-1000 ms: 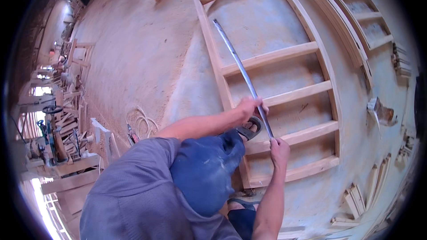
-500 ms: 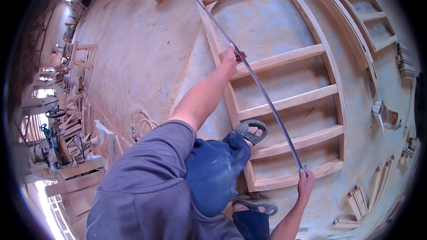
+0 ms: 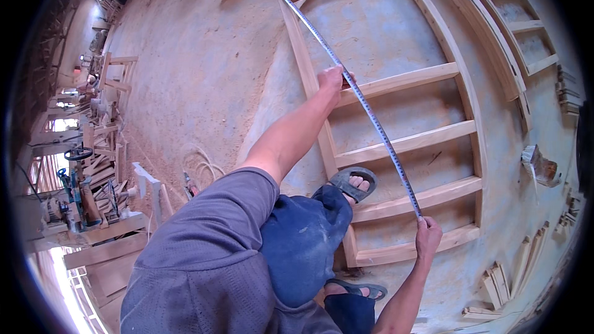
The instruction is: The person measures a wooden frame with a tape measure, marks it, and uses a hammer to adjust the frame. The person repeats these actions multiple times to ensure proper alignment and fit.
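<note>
A long pale tape measure blade (image 3: 385, 137) stretches diagonally above a wooden frame (image 3: 411, 196) with several crosspieces, which lies on the floor. My left hand (image 3: 332, 78) is closed around the blade partway along it, over the frame's left side; its fingers are partly hidden behind the tape. The blade's far end reaches the frame's far left corner. At the near end, my right hand (image 3: 428, 235) pinches the blade above the frame's nearest crosspiece. I cannot make out a tape case. My sandaled foot (image 3: 354, 185) is at the frame's left side.
More long timbers (image 3: 479, 25) and another ladder-like frame (image 3: 526, 26) lie to the right. A small block-like object (image 3: 540, 166) and wood offcuts (image 3: 497, 284) sit at the right. On the left are a coiled cord (image 3: 201, 164) and a cluttered bench (image 3: 105, 230).
The tape blade has turned from its dark edge to its pale marked face and bows slightly. My left hand has shifted a little to the right.
</note>
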Motion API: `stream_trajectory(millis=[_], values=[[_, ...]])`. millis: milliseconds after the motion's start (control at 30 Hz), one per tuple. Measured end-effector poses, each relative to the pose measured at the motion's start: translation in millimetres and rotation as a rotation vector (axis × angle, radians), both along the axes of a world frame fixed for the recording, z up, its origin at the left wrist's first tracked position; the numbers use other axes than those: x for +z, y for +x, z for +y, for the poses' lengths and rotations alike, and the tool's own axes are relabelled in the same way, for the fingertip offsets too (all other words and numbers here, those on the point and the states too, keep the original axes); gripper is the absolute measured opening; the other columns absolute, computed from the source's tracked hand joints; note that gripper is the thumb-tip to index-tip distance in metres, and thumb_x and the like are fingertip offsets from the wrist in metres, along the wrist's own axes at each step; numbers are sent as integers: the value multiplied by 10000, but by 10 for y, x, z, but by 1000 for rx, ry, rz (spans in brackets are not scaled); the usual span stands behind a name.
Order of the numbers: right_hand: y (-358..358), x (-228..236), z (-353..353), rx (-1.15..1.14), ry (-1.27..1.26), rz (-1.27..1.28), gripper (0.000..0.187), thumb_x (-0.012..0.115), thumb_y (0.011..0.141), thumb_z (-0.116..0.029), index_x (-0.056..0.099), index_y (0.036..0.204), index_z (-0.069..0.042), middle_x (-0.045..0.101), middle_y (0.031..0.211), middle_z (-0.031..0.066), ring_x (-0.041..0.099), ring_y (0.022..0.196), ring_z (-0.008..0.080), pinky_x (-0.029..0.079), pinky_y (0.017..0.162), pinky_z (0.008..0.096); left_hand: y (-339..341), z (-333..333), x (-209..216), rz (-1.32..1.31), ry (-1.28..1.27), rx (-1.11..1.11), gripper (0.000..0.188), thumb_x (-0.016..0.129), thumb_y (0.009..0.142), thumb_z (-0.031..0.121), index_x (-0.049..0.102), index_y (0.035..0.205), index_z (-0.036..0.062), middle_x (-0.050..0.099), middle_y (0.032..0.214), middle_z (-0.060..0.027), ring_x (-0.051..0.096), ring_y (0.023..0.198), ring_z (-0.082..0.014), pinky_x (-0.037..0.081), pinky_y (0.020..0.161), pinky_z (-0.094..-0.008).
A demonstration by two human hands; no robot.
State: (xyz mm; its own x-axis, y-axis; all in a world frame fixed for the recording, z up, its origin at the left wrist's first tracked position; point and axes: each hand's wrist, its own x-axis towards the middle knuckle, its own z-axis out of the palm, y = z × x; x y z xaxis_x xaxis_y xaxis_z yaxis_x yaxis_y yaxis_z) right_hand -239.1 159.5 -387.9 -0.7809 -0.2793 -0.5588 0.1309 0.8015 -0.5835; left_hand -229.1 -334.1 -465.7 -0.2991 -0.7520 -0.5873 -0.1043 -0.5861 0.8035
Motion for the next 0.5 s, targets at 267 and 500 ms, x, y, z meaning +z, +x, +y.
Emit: stream_trajectory(millis=[267, 500], values=[[-88, 79, -11, 69, 72, 31, 221, 620, 903, -177, 704, 924, 27, 666, 799, 200, 633, 743, 329, 493, 731, 401, 30, -27, 24, -10, -9, -60, 246, 478, 1009, 173, 584, 951, -42, 698, 864, -188, 707, 760, -316, 604, 722, -459], [3, 138, -71, 55, 19, 79, 214, 616, 911, -171, 703, 926, 24, 671, 823, 203, 639, 769, 344, 497, 751, 409, 126, -78, 21, -40, 19, -103, 261, 466, 1011, 225, 581, 935, 3, 698, 834, -176, 706, 738, -305, 588, 685, -430]])
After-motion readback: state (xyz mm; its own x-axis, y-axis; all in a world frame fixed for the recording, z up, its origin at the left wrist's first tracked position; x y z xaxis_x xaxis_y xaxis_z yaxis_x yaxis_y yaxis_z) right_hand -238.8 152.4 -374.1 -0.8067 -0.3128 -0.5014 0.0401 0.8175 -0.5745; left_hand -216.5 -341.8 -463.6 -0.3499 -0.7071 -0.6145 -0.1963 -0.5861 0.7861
